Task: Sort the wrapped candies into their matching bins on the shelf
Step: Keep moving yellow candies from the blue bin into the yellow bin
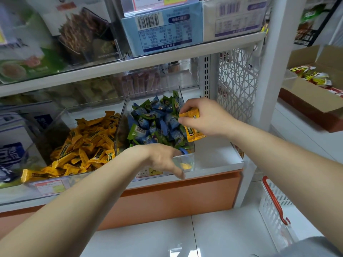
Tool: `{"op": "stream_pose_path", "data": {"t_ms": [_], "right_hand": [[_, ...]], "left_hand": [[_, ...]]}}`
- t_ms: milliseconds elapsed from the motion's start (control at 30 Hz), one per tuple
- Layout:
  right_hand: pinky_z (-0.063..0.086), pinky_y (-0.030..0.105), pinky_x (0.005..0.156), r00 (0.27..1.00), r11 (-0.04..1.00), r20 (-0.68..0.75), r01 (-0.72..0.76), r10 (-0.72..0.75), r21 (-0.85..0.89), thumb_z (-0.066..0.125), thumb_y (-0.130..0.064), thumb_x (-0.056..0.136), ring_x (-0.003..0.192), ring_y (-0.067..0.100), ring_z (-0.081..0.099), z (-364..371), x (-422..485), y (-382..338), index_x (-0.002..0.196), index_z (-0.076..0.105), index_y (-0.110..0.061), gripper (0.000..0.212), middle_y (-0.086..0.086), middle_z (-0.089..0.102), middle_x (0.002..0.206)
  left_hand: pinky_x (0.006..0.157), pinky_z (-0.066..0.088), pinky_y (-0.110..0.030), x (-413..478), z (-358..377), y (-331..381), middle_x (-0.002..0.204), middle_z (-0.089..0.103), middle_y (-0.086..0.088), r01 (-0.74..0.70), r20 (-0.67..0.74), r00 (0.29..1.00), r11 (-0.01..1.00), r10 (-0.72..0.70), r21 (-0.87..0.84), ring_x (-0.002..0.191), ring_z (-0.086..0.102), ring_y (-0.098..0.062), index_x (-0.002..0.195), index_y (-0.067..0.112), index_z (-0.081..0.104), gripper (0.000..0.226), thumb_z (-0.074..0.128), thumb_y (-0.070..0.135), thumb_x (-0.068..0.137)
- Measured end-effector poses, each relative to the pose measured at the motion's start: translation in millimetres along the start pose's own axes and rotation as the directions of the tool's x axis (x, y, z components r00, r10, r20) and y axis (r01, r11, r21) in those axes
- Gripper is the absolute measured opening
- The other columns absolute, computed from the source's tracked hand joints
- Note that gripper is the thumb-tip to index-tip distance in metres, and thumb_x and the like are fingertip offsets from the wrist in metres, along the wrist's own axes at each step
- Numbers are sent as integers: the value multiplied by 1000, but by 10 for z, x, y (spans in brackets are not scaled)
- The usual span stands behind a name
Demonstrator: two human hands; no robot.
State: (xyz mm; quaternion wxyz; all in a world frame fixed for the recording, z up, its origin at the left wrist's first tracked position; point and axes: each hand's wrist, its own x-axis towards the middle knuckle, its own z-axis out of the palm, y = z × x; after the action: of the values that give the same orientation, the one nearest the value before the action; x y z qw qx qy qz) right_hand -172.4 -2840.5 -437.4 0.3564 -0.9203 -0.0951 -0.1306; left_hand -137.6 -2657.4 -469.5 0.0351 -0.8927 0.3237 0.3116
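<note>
While both arms reach to the lowest shelf [219,156], the clear bin [61,115] farthest to the left of the left grip [163,158] holds a heap of yellow wrapped candies [89,141], just beside that wrist. The left grip is released: its fingers lie fairly straight over the front wall of the second clear bin [121,127], fingertips dipped inside among the wrappers, thumb spread down outside the wall. Beyond those fingertips this bin is piled with blue-and-green wrapped candies [156,123]. Under the fingers, seen through the clear front wall, one stray yellow candy [185,166] lies on the bin's floor.

Farther right, the right grip [206,117] hangs over the right edge of the same bin, above the blue-and-green pile, and is grasping held yellow candies [189,115]: one pinched between thumb and fingers, another sticking out below the palm. How many are in the bunch cannot be told.

Well to the right of that grip stand an open cardboard box [311,101] of bright packets and, lower, a white basket [274,206] with a red handle.
</note>
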Motion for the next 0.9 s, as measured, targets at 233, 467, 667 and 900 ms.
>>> {"op": "stream_pose_path", "data": {"t_ms": [233,467,667,900], "right_hand": [[47,26,74,1000,1000,1,8,-8,3,69,-41,86,90,13,61,-34,-46,-7,94,63,-35,12,-9,67,97],[49,29,79,997,997,-75,-4,10,81,70,-37,86,92,12,62,-25,-19,-83,93,66,-33,9,-11,68,95],[45,13,63,990,937,-120,-30,76,347,72,-35,87,70,-4,60,71,74,-327,93,70,-26,11,-9,70,86],[45,22,70,983,855,-155,-1,95,518,66,-40,90,78,-2,61,651,262,-976,86,67,-31,10,-11,67,86]], "left_hand": [[91,44,-26,-131,64,-72,113,59,20,-168,-223,967,968,124,-188,107,55,-6,124,36,63,60,63,71,75],[62,47,-24,-322,91,-194,84,69,4,-295,-590,797,936,130,-192,72,60,-8,103,33,71,31,71,55,82],[64,56,-28,-715,15,-289,87,76,-4,-488,-653,749,574,-112,-658,80,74,-21,102,19,63,14,70,27,92],[63,59,-34,-1052,104,-234,109,71,-11,-607,-558,715,23,-421,-794,88,75,-27,117,18,55,19,54,28,102]]}}
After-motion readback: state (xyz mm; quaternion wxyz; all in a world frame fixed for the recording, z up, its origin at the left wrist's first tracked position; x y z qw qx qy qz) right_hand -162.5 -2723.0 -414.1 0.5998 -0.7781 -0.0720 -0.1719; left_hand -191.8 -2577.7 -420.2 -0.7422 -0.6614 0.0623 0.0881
